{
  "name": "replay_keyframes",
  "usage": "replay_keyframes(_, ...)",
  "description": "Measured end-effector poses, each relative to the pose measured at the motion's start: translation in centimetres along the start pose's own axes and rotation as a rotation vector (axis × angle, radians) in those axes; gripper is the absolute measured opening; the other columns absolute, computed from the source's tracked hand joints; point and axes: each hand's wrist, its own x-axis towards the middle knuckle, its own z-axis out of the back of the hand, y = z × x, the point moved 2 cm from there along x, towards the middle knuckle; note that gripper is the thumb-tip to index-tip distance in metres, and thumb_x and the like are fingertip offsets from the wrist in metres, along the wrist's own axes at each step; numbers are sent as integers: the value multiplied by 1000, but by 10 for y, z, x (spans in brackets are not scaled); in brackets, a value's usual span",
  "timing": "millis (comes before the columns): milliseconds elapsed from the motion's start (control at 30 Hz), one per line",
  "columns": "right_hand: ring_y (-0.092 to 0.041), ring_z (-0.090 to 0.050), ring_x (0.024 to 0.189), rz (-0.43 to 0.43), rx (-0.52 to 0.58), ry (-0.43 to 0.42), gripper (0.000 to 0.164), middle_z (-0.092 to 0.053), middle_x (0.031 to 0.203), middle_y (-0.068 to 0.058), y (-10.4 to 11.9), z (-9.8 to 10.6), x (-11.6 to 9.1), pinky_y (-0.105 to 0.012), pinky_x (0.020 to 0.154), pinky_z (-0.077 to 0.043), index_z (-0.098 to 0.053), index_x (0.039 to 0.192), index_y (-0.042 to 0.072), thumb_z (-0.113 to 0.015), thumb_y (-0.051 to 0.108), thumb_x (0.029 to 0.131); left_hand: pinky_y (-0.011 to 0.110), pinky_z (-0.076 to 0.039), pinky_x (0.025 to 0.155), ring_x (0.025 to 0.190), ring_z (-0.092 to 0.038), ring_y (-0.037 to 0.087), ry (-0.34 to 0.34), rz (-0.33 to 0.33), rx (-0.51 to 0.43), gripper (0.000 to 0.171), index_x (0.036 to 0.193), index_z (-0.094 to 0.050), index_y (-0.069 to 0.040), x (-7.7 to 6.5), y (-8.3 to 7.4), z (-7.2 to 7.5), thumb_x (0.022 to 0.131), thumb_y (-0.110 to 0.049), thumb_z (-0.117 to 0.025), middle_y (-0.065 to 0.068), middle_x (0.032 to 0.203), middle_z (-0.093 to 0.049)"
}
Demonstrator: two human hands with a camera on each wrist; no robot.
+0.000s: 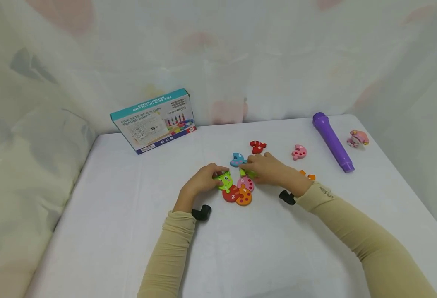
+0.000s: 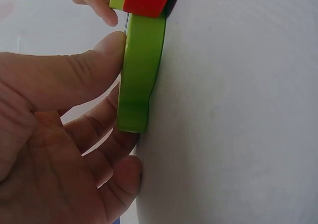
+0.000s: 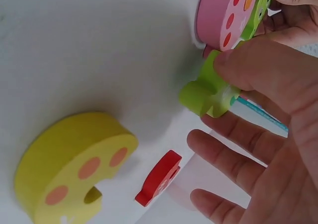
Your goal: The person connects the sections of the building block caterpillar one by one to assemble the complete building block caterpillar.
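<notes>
My left hand (image 1: 203, 180) pinches the green smiling caterpillar-head puzzle piece (image 1: 224, 182) at its left side, thumb on the face in the left wrist view. Joined to the head is a red piece (image 1: 230, 195) marked 2, then an orange spotted piece (image 1: 244, 198) and a pink spotted piece (image 1: 246, 184), curving round to the right. My right hand (image 1: 268, 169) holds a green puzzle piece (image 3: 211, 82) between thumb and index finger, right beside the pink piece; its other fingers are spread. Just beyond the right fingertips lies a blue piece (image 1: 237, 159).
A red piece (image 1: 257, 146) and a pink piece (image 1: 299, 152) lie farther back. Near the right wrist is a yellow spotted piece (image 3: 69, 159). A purple toy microphone (image 1: 334, 142) and a small pink figure (image 1: 358, 138) lie right; a beaded-toy box (image 1: 155, 122) stands back left.
</notes>
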Motion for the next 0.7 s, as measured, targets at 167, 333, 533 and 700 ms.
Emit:
replay_keyframes(167,-20,-52,100,0,-27,7,61,-56,108,-4,1,0,0,-44,84,-41,-51,134,23,-72,36,78,35,-43,84,92,-49,18,0,-4,0,41,124,-60,-18,0,0,0,84,-11,-67,3,103,-55)
replay_keyframes(333,-20,-51,98,16,-55,12,59,-55,107,-3,3,0,1,-45,84,-41,-50,134,25,-71,35,79,35,-42,85,92,-49,19,2,-6,-1,41,123,-60,-17,-2,-1,1,84,-10,-66,3,102,-55)
replay_keyframes(533,-22,-51,99,17,-63,16,58,-54,107,-4,5,1,1,-46,85,-40,-51,132,25,-72,33,79,35,-42,84,91,-48,19,1,-21,6,40,123,-61,-17,-1,0,0,84,-9,-66,3,102,-55)
replay_keyframes(700,-22,-51,98,8,-52,21,56,-54,107,-5,5,0,1,-45,85,-40,-52,132,26,-71,34,79,34,-42,83,91,-48,19,1,-20,8,41,123,-61,-17,-1,0,0,83,-10,-67,3,102,-55)
